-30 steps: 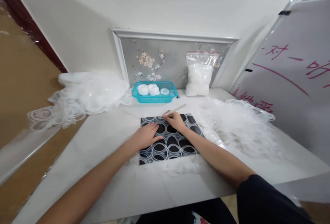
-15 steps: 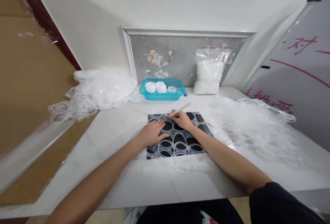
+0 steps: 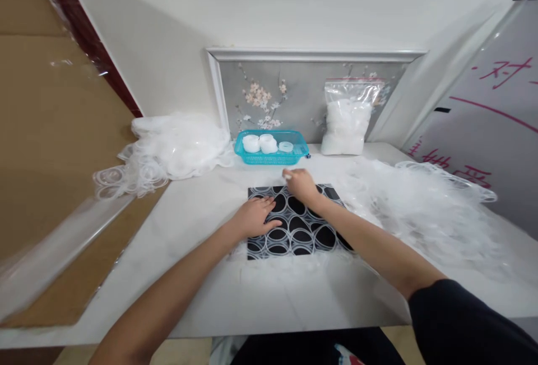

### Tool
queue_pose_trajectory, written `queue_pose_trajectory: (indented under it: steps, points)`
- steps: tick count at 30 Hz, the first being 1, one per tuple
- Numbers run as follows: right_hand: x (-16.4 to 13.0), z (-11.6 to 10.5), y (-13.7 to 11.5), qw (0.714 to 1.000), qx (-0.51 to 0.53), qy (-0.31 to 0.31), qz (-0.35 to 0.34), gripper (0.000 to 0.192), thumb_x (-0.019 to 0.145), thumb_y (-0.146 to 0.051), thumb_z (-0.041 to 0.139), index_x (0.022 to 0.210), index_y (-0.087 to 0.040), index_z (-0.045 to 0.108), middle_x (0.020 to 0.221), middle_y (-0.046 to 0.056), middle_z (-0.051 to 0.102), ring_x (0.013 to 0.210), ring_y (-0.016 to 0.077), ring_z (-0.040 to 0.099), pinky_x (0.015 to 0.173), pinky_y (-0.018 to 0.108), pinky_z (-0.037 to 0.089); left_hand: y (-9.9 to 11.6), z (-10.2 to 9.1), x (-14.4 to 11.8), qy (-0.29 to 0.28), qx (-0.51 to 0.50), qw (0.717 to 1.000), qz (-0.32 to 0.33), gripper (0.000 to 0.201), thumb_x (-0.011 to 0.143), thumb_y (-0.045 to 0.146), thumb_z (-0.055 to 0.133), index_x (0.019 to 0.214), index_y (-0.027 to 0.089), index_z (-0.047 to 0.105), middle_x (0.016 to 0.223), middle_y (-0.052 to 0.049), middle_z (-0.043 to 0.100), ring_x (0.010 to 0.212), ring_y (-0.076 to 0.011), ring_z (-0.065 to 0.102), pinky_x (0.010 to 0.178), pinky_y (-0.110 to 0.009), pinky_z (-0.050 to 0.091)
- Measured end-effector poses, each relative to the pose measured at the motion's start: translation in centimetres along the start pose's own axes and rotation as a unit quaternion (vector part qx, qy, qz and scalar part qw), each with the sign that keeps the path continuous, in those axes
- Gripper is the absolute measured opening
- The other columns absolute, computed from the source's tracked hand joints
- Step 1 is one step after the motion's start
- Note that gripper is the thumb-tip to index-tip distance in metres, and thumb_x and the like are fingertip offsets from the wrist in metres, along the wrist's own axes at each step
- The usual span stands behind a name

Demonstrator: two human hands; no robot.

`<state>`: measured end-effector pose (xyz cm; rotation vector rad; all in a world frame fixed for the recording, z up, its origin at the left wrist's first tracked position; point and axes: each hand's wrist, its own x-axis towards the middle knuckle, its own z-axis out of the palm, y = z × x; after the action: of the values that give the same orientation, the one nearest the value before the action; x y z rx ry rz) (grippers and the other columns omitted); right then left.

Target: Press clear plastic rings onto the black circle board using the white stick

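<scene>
My left hand lies flat with its fingers spread on the left part of a black mat patterned with pale oval outlines. At the mat's far edge my right hand is closed around a slim white stick. Only a short white end of that stick shows beside the thumb; the rest is hidden in the fist. The right forearm crosses over the mat's right side. Thin, see-through white scraps lie along the mat's near edge.
Behind the mat stands a blue plastic basket with several white rings in it. A filled zip bag leans on the wall panel. Heaps of clear ring-shaped film lie at left and right. Cardboard stands at left.
My right hand has moved slightly up toward the mat's far edge and turned, so the stick no longer points out to the upper right. My left hand stays on the mat. The view has shifted slightly.
</scene>
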<state>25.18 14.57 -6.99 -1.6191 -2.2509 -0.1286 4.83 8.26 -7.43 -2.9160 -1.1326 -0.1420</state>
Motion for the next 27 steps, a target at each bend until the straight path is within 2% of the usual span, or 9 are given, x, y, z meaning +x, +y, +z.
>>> queue_pose_trajectory:
  steps: [3,7,12,15,16,18,20,23,27]
  points:
    - [2.2,-0.7,0.7,0.993,-0.013,0.053,0.101,0.038,0.097,-0.017,0.028,0.105,-0.007,0.063,0.083,0.019,0.068,0.078,0.0274,0.062,0.072,0.034,0.037,-0.1,0.1,-0.1,-0.004,-0.014,1.0,0.004,0.06,0.092,0.056,0.045,0.13,0.011,0.055,0.139,-0.017,0.049,0.13,-0.028,0.047,0.108,-0.042,0.037]
    - [2.8,-0.9,0.3,0.983,0.059,0.11,0.136,0.032,0.097,-0.027,0.037,0.103,-0.015,0.066,0.084,0.012,0.069,0.083,0.0253,0.062,0.074,0.031,0.036,-0.3,0.1,-0.3,0.004,-0.026,1.0,0.014,0.058,0.092,0.056,0.047,0.127,0.011,0.058,0.136,-0.017,0.053,0.127,-0.0283,0.051,0.106,-0.042,0.038]
    - [3.7,-1.9,2.3,0.925,0.162,0.219,0.266,0.033,0.094,-0.026,0.037,0.103,-0.01,0.065,0.091,0.016,0.069,0.083,0.0268,0.062,0.074,0.033,0.04,-0.5,0.2,-0.6,0.014,-0.042,0.999,0.017,0.058,0.091,0.054,0.048,0.125,0.008,0.058,0.134,-0.017,0.055,0.126,-0.0276,0.051,0.107,-0.04,0.038]
    - [3.7,-1.6,2.5,0.911,0.219,0.265,0.226,0.032,0.093,-0.029,0.039,0.099,-0.012,0.064,0.092,0.014,0.07,0.085,0.0261,0.062,0.077,0.034,0.043,-0.6,0.7,-0.7,0.035,-0.049,0.998,0.025,0.057,0.09,0.055,0.051,0.123,0.009,0.06,0.132,-0.017,0.057,0.124,-0.0275,0.053,0.106,-0.04,0.039]
    - [3.4,-1.2,2.0,0.92,0.241,0.248,0.183,0.03,0.092,-0.031,0.041,0.096,-0.013,0.065,0.091,0.013,0.07,0.086,0.0256,0.063,0.078,0.034,0.043,-0.6,0.8,-0.7,0.049,-0.052,0.997,0.025,0.056,0.09,0.055,0.052,0.122,0.01,0.061,0.131,-0.016,0.058,0.123,-0.0274,0.054,0.106,-0.04,0.039]
    - [2.3,0.2,0.3,0.942,0.285,0.163,0.074,0.026,0.091,-0.031,0.045,0.089,-0.016,0.067,0.092,0.011,0.071,0.088,0.0243,0.064,0.081,0.033,0.045,-0.6,1.0,-0.6,0.078,-0.052,0.995,0.019,0.057,0.088,0.055,0.054,0.122,0.01,0.061,0.13,-0.016,0.059,0.123,-0.0279,0.054,0.106,-0.041,0.039]
    - [1.0,1.6,-1.6,0.938,0.343,0.058,-0.005,0.022,0.089,-0.029,0.05,0.083,-0.017,0.068,0.09,0.008,0.072,0.087,0.0218,0.065,0.08,0.03,0.046,-0.5,1.1,-0.6,0.1,-0.037,0.994,0.003,0.063,0.086,0.058,0.055,0.123,0.007,0.06,0.131,-0.019,0.057,0.124,-0.0298,0.053,0.108,-0.042,0.038]
    - [-0.1,3.1,-3.4,0.912,0.407,-0.035,-0.029,0.017,0.086,-0.026,0.056,0.08,-0.017,0.068,0.086,0.006,0.072,0.082,0.0187,0.067,0.076,0.026,0.048,-0.4,1.0,-0.6,0.103,-0.006,0.994,-0.029,0.073,0.082,0.066,0.054,0.12,0.005,0.06,0.127,-0.021,0.06,0.121,-0.0316,0.055,0.108,-0.043,0.038]
    - [-0.3,3.4,-3.2,0.896,0.439,-0.066,-0.013,0.018,0.086,-0.028,0.059,0.079,-0.015,0.069,0.085,0.006,0.073,0.079,0.0192,0.068,0.074,0.027,0.049,-0.5,0.8,-0.5,0.087,0.017,0.996,-0.034,0.072,0.082,0.071,0.05,0.114,0.008,0.064,0.119,-0.018,0.065,0.114,-0.0299,0.059,0.106,-0.041,0.04]
